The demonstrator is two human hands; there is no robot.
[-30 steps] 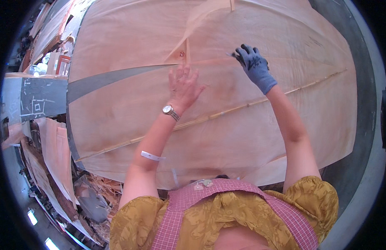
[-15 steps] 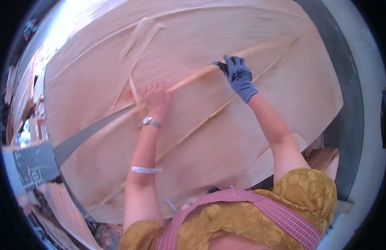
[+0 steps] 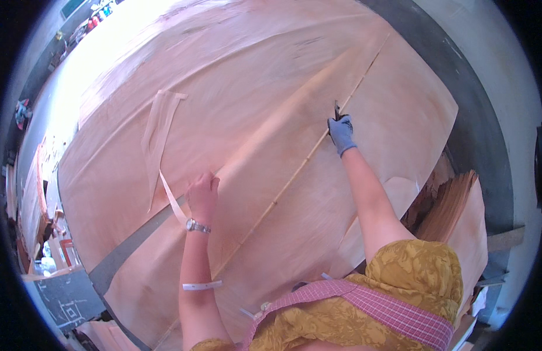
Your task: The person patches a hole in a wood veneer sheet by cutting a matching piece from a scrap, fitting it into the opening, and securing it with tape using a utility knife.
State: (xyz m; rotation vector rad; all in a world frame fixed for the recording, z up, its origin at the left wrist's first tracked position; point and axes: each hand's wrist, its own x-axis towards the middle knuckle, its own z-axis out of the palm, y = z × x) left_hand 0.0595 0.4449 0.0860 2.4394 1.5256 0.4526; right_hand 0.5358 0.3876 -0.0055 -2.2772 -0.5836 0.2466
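Large thin sheets of pinkish-tan wood veneer (image 3: 271, 169) overlap in front of me, a raised edge running diagonally across. My left hand (image 3: 202, 196), bare and with a watch at the wrist, is closed at the near end of that edge. My right hand (image 3: 341, 133), in a blue-grey glove, grips a small dark knife-like tool (image 3: 337, 110) whose tip points away from me. That hand is over a long, thin, jointed stick (image 3: 291, 181) lying diagonally on the near sheet; whether its fingers also grip the stick is hidden.
A narrow veneer strip (image 3: 170, 196) lies beside my left wrist, below a torn veneer piece (image 3: 160, 126). A dark gap (image 3: 133, 240) shows between sheets at the left. Stacked veneer (image 3: 446, 210) stands at the right, near a grey wall (image 3: 482, 64).
My right hand has moved from the raised edge onto the stick, the tool turning to point away. My left hand has curled from spread fingers into a closed grip. The view has turned.
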